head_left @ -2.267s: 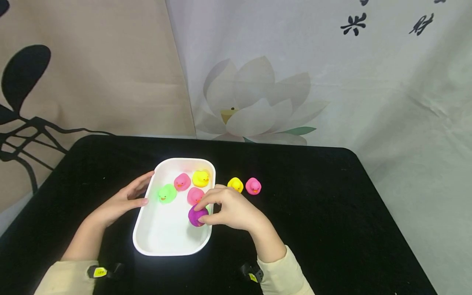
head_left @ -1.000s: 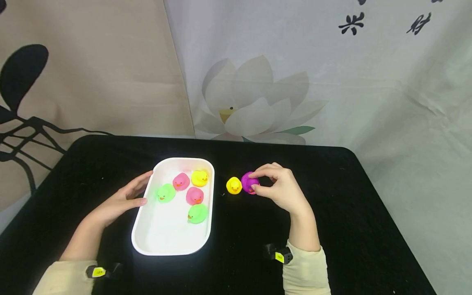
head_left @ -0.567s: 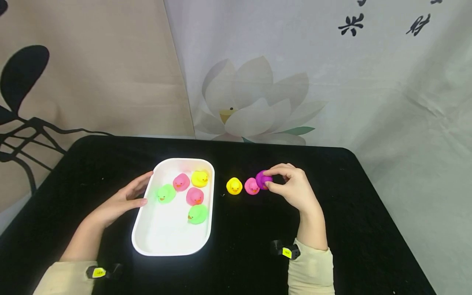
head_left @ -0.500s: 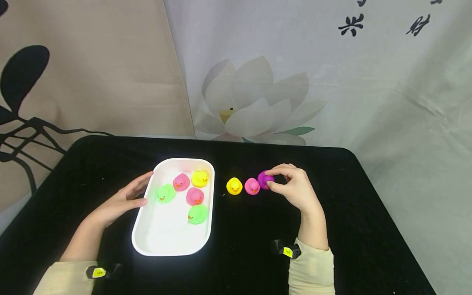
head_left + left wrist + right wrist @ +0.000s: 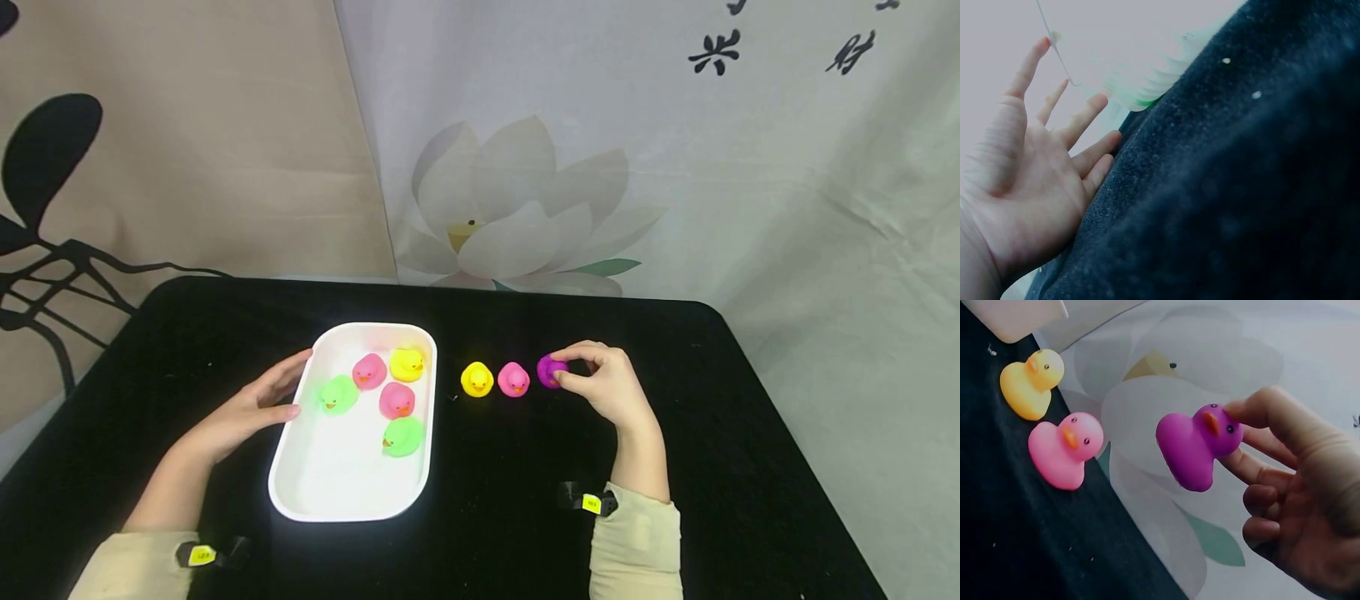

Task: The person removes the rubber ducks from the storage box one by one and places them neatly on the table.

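Note:
My right hand (image 5: 611,387) pinches a purple rubber duck (image 5: 1188,450) by its head between thumb and fingers. In the right wrist view the duck stands out against the backdrop, its base off the cloth. To its left on the table sit a pink rubber duck (image 5: 513,380) and a yellow rubber duck (image 5: 477,380), spaced in a row. My left hand (image 5: 243,410) rests against the left side of a white tray (image 5: 352,515), fingers extended; the left wrist view shows them spread (image 5: 1088,119). Inside the tray are two green ducks (image 5: 402,437), two pink ones (image 5: 397,401) and a yellow one (image 5: 407,364).
A black cloth (image 5: 495,517) covers the table. Behind its far edge hangs a pale backdrop (image 5: 750,208) printed with a lotus flower. Small white specks lie on the cloth near the yellow duck.
My right hand has carried the purple duck from over the tray, past the yellow and pink ducks, to the right of the pink one. The left hand and tray have stayed put.

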`<state>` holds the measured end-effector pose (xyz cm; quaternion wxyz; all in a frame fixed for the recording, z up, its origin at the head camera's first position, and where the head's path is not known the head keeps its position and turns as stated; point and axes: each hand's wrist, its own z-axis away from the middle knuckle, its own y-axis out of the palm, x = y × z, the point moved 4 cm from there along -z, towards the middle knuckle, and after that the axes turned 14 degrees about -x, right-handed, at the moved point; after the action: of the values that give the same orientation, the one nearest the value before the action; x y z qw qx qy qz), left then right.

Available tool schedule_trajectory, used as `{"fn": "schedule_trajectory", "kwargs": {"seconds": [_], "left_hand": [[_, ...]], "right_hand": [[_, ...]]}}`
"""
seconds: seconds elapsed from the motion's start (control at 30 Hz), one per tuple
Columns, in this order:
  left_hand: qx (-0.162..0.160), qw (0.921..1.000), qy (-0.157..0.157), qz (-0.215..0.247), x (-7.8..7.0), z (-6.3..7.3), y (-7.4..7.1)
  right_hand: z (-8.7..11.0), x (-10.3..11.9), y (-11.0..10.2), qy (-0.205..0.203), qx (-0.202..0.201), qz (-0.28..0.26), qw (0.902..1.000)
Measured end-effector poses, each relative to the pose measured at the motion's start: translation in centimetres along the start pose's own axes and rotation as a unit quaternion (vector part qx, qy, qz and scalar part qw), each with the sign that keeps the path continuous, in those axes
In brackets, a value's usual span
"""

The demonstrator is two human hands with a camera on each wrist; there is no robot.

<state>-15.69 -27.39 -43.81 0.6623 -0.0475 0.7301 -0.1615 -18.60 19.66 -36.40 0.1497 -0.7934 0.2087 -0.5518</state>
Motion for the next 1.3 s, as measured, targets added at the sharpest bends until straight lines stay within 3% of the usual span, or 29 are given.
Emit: {"fn": "schedule_trajectory", "kwargs": {"seconds": [0.33,0.6,0.7,0.97,1.3], "left_hand": [[0.003,1.0000,0.001,0.007,0.0,0.0,0.1],[0.000,1.0000,0.001,0.003,0.1,0.0,0.1],[-0.001,1.0000,0.001,0.001,0.0,0.0,0.1],[-0.002,1.0000,0.000,-0.003,0.0,0.0,0.0],[0.000,1.0000,0.004,-0.002,0.0,0.0,0.0]], "right_hand": [[0.1,-2.3,0.8,0.013,0.015,-0.022,0.9995],[0.7,0.7,0.9,0.025,0.029,-0.016,0.9991],[0.7,0.2,1.1,0.025,0.032,-0.012,0.9991],[0.3,-4.4,2.0,0.032,0.029,-0.015,0.9989],[0.5,-5.3,2.4,0.030,0.035,-0.009,0.9989]]}}
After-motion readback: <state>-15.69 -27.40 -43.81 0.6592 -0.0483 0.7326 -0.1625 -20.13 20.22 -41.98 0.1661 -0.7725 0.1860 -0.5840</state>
